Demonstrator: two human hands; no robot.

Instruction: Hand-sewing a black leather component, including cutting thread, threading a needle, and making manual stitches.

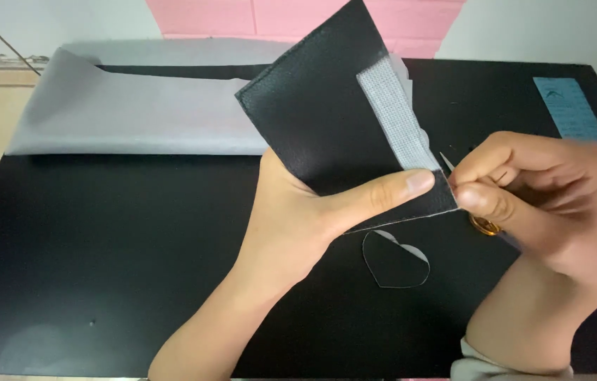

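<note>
Left hand (291, 212): thumb pinches black leather panel (320, 113), held above the table (101, 240).
Right hand (538, 197): fingers pressed together at panel's lower right corner, gripping a thin pointed tool (447, 161).
Grey strip (397, 120): along panel's right edge.
Blue label (570, 109): rectangular, far right of panel.
Heart cutout (395, 259): below panel.

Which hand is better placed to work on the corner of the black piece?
The right hand, probably: its fingertips pinch a thin pointed tool at the corner of the black piece, while the left hand holds that piece up.
</note>
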